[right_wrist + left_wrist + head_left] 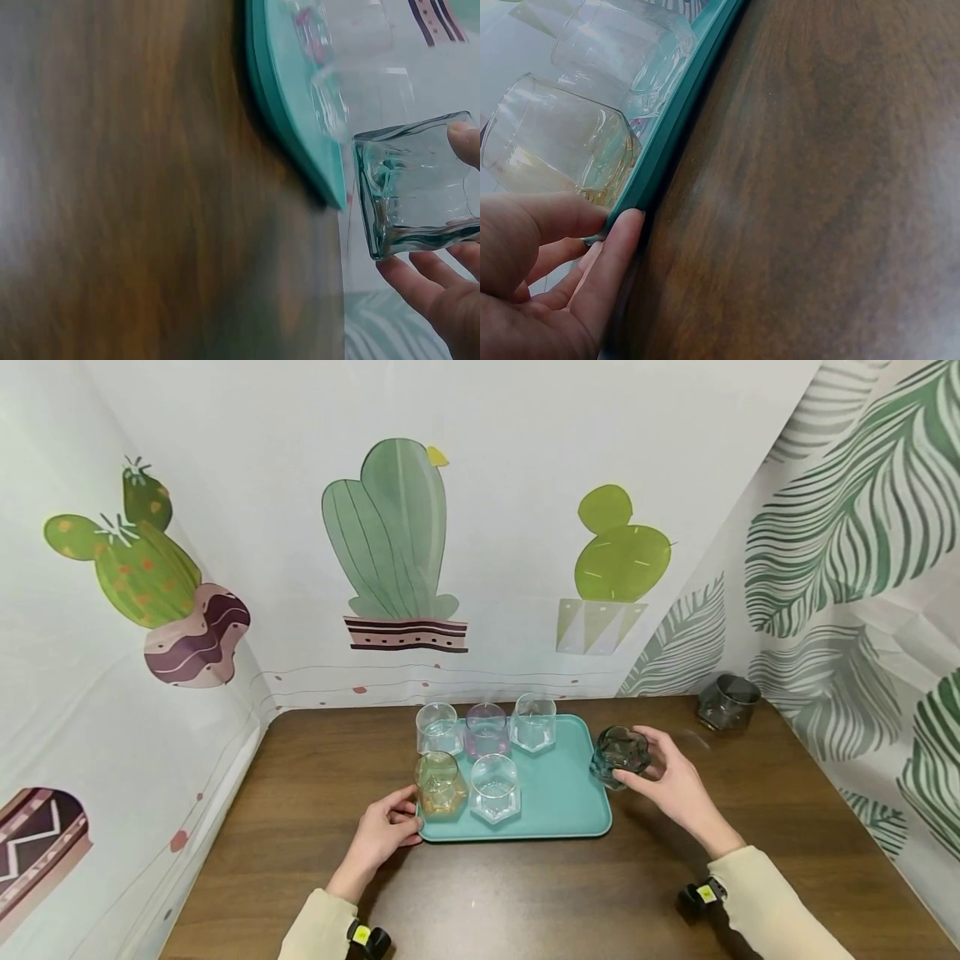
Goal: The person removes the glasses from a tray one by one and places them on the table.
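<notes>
My right hand (675, 783) grips a dark tinted drinking glass (621, 755) between thumb and fingers, at the right edge of the teal tray (564, 789). In the right wrist view this smoky glass (420, 187) is held off the table, beside the tray's corner. At the tray's front left corner, my left hand (382, 831) pinches the rim; the left wrist view shows its fingertips (630, 219) on that corner. Nearest to it stands an amber glass (440, 787). A clear glass (495, 789) stands to the right of the amber one.
Along the tray's back stand a clear glass (438, 731), a pinkish glass (487, 733) and another clear glass (534, 724). A dark grey glass (727, 702) sits at the back right of the wooden table (495, 902). Patterned cloth (517, 568) hangs behind.
</notes>
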Motion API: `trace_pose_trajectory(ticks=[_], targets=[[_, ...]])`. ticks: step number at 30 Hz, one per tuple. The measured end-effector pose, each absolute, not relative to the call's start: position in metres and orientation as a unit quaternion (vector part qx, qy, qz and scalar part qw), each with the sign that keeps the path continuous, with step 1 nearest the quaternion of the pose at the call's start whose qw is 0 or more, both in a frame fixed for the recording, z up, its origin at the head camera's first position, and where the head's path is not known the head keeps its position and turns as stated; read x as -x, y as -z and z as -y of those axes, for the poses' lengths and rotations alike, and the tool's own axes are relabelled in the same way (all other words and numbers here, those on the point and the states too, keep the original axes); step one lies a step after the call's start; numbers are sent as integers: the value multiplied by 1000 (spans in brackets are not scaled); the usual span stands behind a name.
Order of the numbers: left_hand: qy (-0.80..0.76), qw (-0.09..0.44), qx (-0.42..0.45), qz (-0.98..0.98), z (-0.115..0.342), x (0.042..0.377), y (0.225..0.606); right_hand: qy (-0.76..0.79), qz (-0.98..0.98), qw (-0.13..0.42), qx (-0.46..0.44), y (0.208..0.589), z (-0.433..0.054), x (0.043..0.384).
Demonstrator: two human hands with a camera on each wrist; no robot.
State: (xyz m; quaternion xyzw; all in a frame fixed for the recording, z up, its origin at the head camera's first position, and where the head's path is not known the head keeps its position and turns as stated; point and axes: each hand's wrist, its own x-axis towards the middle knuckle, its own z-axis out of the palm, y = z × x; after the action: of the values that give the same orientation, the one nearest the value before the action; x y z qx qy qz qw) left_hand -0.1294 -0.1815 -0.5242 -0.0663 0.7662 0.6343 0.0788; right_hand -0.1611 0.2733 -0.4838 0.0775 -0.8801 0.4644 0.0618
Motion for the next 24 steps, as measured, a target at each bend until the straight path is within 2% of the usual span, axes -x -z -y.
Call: trace_pose_trajectory(ticks=[10, 19, 24], targets=[[-635, 80, 65, -766, 181, 130, 523, -456, 883, 106, -46, 487, -305, 180], [-633, 83, 64, -767, 181, 130, 522, -443, 891, 96, 11, 489, -327, 197], [-632, 82, 66, -768, 181, 129, 522, -444, 889, 109, 32, 489, -336, 209]])
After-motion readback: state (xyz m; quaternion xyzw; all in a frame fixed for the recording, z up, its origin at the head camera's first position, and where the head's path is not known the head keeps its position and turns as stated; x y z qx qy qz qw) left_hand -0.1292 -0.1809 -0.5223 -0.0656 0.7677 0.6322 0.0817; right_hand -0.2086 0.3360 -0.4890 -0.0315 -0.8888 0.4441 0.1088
